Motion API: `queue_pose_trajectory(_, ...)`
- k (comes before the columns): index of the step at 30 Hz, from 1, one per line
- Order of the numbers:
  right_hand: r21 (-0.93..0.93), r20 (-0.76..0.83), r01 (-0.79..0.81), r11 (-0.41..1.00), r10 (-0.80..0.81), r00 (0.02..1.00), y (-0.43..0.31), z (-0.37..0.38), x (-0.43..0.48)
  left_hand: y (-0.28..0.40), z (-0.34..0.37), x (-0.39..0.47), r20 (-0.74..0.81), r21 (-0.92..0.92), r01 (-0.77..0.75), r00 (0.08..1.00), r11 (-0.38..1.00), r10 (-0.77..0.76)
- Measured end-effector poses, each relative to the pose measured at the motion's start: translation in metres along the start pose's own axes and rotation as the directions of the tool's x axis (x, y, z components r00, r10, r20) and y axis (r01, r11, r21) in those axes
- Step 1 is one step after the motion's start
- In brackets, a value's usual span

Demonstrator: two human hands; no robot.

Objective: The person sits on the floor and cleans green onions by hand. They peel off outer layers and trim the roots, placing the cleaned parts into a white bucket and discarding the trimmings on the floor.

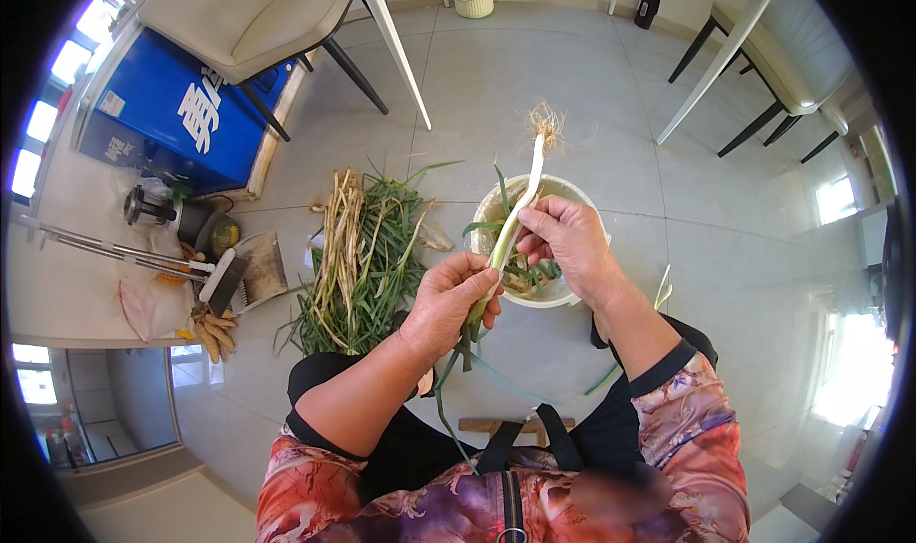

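Note:
A long green onion (531, 174) with a white shank and a tuft of dry roots slants up and away between my hands. My left hand (458, 292) grips its green lower part, and the leaves trail down towards my lap. Higher on the stalk, the thumb and fingertips of my right hand (565, 239) pinch the pale shank or its outer skin. Beneath lies a round whitish bucket (488, 198), lined with clear plastic and holding leaf scraps. To the left, a heap of green onions (365, 257) rests on the floor with its roots out of sight.
A dustpan (261, 271) and a broom (223, 283) stand at the left, near some tubers (213, 330) and a pumpkin (225, 235). Beige chairs (243, 20) are at the far left and far right. A low wooden stool (472, 425) is below me.

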State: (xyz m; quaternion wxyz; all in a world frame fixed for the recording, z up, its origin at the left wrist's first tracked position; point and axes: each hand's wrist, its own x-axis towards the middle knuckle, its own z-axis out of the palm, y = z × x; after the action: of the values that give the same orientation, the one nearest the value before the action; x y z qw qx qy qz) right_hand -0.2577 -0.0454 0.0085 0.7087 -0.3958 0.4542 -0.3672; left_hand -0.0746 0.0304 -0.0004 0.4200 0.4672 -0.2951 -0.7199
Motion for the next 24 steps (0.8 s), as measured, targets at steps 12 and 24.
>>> queue_pose_trajectory(12, 0.092, 0.052, 0.006, 0.996, -0.011, 0.999, 0.0049, -0.0048, 0.0022, 0.0010, -0.0003, -0.0010, 0.036, -0.020, -0.011, 0.999, 1.000, 0.012)
queue_pose_trajectory(24, 0.166, 0.093, -0.016, 0.986, 0.000, 0.996, 0.0061, -0.0005, 0.0036, -0.0001, -0.0031, -0.0010, -0.023, 0.004, 0.015, 1.000, 1.000, -0.015)
